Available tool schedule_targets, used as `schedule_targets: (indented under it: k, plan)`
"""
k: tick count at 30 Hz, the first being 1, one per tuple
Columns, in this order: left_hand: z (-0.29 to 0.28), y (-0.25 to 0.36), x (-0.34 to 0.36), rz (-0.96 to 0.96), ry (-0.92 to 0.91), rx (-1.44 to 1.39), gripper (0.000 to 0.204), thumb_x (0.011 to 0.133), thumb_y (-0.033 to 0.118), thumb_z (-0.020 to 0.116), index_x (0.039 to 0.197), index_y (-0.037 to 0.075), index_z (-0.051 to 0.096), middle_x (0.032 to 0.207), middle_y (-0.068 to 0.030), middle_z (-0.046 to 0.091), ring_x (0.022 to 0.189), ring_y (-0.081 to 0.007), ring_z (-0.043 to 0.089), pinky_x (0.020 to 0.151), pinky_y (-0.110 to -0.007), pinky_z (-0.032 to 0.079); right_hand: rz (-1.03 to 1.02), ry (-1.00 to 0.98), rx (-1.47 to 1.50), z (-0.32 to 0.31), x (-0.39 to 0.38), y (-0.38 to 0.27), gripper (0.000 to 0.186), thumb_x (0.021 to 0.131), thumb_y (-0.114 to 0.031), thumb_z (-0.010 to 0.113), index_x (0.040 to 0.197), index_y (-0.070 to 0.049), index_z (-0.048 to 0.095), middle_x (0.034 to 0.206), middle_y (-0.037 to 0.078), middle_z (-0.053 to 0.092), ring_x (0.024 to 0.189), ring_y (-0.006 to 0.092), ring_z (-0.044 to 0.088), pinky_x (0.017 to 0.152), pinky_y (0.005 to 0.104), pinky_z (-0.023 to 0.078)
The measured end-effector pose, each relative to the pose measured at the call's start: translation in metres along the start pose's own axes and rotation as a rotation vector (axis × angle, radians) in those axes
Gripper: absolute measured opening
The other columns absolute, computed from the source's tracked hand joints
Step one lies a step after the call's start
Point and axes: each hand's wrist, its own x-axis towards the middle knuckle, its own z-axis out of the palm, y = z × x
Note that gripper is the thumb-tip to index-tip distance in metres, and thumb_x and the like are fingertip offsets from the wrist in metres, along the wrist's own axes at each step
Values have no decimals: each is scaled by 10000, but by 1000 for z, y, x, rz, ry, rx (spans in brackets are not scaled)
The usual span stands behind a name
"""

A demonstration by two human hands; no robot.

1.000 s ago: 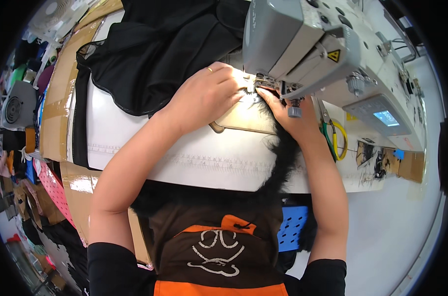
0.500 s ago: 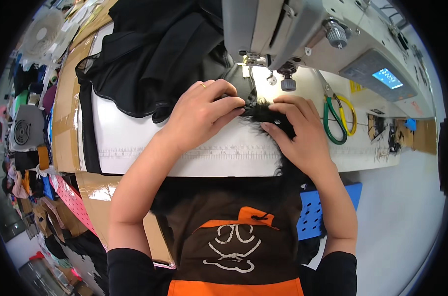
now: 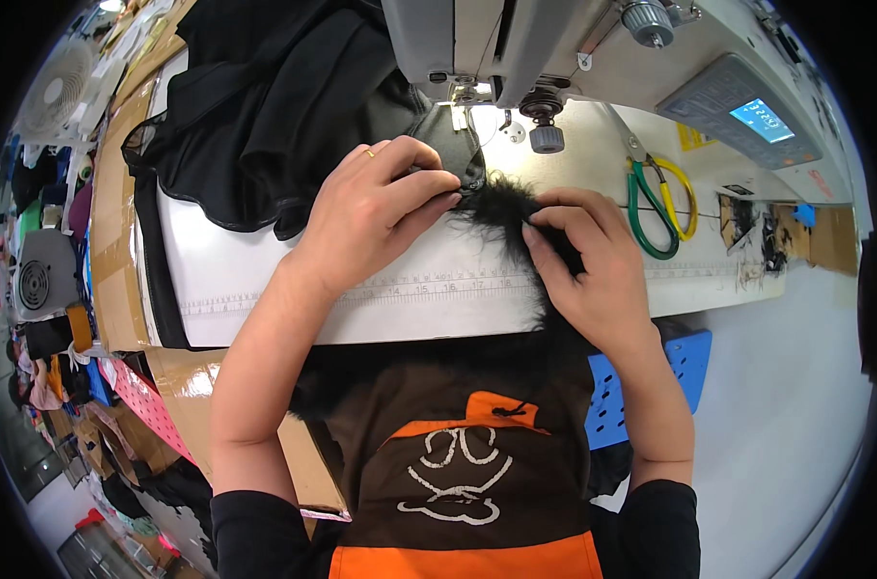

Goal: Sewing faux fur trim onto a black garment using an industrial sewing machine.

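A grey sewing machine stands over the white worktop; its presser foot area is lit. Black cloth lies heaped at the upper left, with a piped edge running below the needle area. My left hand is closed on the cloth's edge just in front of the presser foot, fingertips pinching where it meets black furry trim. My right hand is curled closed on that trim, thumb and fingers gripping it. The fur runs down over the table's front edge toward my brown and orange apron.
Scissors with green and yellow handles lie right of the needle. A control panel is on the machine. A blue perforated board sits below the right edge. Cardboard, a grey appliance and piled items occupy the left.
Both hands have come away from the needle toward me, drawing the cloth and fur forward. The presser foot is now uncovered. The right fingers have closed further on the fur.
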Motion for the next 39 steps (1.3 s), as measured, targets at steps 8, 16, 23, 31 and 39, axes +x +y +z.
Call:
schedule_targets:
  k: [8, 16, 23, 31, 39]
  plan:
    - [-1, 1, 1, 5, -12, 12, 142, 878, 124, 832, 998, 106, 758, 1009, -6, 670, 833, -208, 646, 730, -351, 475, 207, -107, 295, -17, -2, -3, 99, 925, 21, 726, 1008, 1, 677, 1171, 115, 724, 1075, 246, 692, 960, 346, 537]
    - [-2, 2, 1, 8, -15, 17, 166, 850, 106, 849, 988, 102, 757, 1005, -5, 661, 837, -207, 641, 737, -354, 480, 205, -84, 313, -24, -10, 4, 98, 933, 30, 721, 995, 19, 647, 1126, 109, 722, 998, 195, 679, 919, 318, 535]
    - [0, 0, 0, 21, 18, 16, 180, 848, 98, 864, 1005, 98, 776, 993, -7, 674, 792, -179, 639, 721, -331, 470, 465, -10, 343, -24, -13, -8, 290, 911, -63, 825, 1172, 9, 723, 1060, 87, 742, 852, 127, 662, 782, 267, 523]
    - [2, 1, 7, 108, 31, 116, 141, 885, 112, 818, 954, 89, 698, 966, -20, 644, 876, -223, 631, 785, -367, 473, 42, -64, -105, 5, -8, -22, 239, 911, -94, 807, 1142, -48, 765, 1004, 100, 718, 783, 290, 707, 686, 374, 573]
    - [-9, 9, 20, -190, -198, -164, 117, 920, 113, 793, 983, 48, 719, 934, -78, 678, 883, -283, 639, 793, -385, 491, 170, -101, 8, 71, -5, -75, 201, 945, -193, 761, 1087, -69, 693, 967, 109, 654, 740, 360, 700, 620, 462, 571]
